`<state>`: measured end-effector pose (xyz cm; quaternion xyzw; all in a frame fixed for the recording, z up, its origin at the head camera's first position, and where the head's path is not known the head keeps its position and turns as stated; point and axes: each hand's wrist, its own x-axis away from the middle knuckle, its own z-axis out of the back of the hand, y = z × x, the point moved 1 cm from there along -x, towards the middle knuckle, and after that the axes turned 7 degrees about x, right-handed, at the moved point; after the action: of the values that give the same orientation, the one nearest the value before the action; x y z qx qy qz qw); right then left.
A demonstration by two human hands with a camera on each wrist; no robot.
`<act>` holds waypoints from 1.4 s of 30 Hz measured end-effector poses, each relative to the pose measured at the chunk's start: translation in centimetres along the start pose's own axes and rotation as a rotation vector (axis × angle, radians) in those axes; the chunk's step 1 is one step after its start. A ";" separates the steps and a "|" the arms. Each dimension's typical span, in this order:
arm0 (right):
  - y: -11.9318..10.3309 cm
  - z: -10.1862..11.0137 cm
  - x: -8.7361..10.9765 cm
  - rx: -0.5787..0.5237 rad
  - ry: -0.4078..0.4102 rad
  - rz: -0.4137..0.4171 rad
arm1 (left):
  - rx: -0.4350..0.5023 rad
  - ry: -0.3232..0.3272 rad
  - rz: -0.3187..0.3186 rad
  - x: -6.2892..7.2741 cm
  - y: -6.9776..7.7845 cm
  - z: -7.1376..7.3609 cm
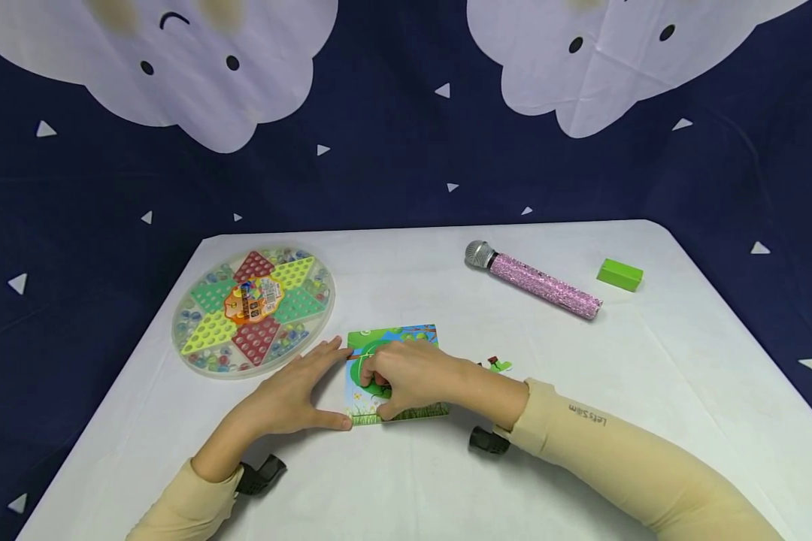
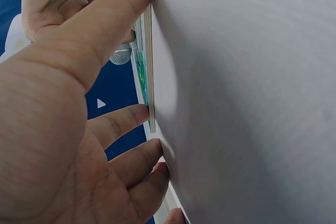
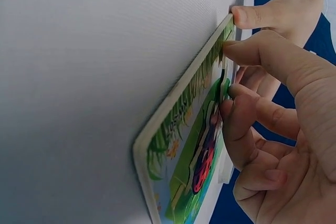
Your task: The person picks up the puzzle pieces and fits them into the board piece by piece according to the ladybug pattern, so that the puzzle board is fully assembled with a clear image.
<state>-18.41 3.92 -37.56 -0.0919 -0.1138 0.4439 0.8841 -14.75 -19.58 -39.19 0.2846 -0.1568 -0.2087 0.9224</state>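
Observation:
A flat picture puzzle board (image 1: 359,404), with grass printed along its near edge, lies on the white table. My left hand (image 1: 287,392) steadies its left side, thumb at the near corner and index fingertip farther up that edge. Over the board, the curled fingers of my right hand (image 1: 411,372) hold at a green puzzle piece (image 3: 227,85), with the thumb down near the grassy edge. A red-and-purple ladybug picture (image 3: 205,163) shows on the board in the right wrist view. My right hand covers part of the board in the head view.
To the left lies a round Chinese checkers set (image 1: 253,312) with glass marbles. A pink glittery microphone (image 1: 534,282) and a green block (image 1: 619,275) lie at the back right. Small green and dark red pieces (image 1: 497,365) sit just beyond my right wrist.

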 end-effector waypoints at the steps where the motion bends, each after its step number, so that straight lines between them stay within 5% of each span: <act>1: 0.0 0.0 0.0 0.001 -0.002 0.000 | 0.000 0.000 0.000 0.0 0.0 0.0; 42: -0.3 0.3 -0.3 -0.011 -0.063 0.013 | 0.002 0.010 -0.012 0.1 0.4 0.1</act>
<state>-18.40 3.48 -37.25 -0.0835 -0.1436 0.4517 0.8766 -14.64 -19.37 -38.83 0.2875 -0.1506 -0.2125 0.9217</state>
